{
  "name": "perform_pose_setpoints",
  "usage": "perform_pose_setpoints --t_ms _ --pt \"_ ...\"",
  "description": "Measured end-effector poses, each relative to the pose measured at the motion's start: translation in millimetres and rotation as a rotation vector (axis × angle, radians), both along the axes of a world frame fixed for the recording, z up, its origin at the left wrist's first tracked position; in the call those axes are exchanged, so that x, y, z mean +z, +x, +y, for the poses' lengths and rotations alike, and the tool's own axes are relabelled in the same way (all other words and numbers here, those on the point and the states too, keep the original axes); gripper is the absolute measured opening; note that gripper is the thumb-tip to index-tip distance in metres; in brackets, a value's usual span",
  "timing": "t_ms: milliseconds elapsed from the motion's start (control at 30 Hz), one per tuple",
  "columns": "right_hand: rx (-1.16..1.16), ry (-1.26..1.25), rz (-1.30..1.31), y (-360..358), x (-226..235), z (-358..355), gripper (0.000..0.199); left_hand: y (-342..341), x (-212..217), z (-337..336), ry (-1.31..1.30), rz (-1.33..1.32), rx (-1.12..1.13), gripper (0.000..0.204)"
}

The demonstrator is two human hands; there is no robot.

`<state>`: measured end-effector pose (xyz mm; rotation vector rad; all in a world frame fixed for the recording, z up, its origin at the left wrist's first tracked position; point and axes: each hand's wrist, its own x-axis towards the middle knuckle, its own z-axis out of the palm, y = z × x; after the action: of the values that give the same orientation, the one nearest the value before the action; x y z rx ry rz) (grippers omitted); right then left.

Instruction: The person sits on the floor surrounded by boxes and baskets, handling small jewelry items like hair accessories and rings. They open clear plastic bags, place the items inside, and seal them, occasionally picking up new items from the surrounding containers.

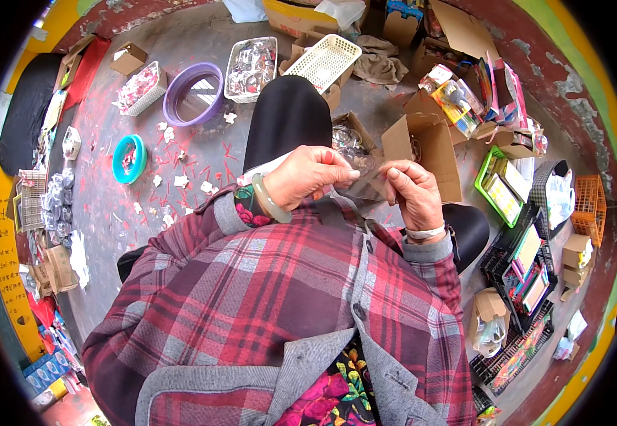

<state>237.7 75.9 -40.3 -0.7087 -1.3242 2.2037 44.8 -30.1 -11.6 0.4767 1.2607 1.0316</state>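
Note:
In front of my lap, a small transparent plastic bag (pixel 366 186) is stretched between my two hands. My left hand (pixel 307 175), with a pale green bangle at the wrist, pinches its left side between thumb and fingers. At its right side, my right hand (pixel 416 193) is closed in a pinch, a pale band round the wrist. Whether anything lies inside the bag is too unclear to see. Just beyond my hands stands an opened cardboard box (pixel 351 131) with shiny transparent packets. Something white (pixel 266 167) shows beside my left wrist, partly hidden.
Ahead are a white basket of packets (pixel 251 65), an empty cream basket (pixel 325 62) and a purple basin (pixel 175 106). A turquoise basin (pixel 142 169) sits at left among red and white scraps. Cardboard boxes (pixel 442 153), a green tray (pixel 480 186) and black crates (pixel 489 264) line the right.

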Motion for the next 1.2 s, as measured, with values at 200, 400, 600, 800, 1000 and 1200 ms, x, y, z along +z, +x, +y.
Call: perform_pose_setpoints --t_ms 200,400,600,800,1000,1200 --pt "-0.072 0.07 -0.125 -2 -6 1 0.023 1 -3 -1 0.073 0.094 0.015 0.012" --pt "-0.157 0.989 -0.261 -8 24 -8 0.036 4 -7 -1 0.392 0.744 -0.148 0.007" --pt "-0.156 1.519 -0.199 -24 40 -29 0.018 11 0 5 0.633 1.271 -0.265 0.008" --pt "-0.261 1.572 -0.163 -22 30 -27 0.01 16 5 10 0.608 1.249 -0.26 0.01" --pt "-0.43 1.552 -0.129 -18 32 -25 0.016 21 4 15 0.547 1.176 0.007 0.026" --pt "-0.488 1.519 -0.191 -17 30 -24 0.016 21 2 12 0.599 0.96 0.056 0.015"
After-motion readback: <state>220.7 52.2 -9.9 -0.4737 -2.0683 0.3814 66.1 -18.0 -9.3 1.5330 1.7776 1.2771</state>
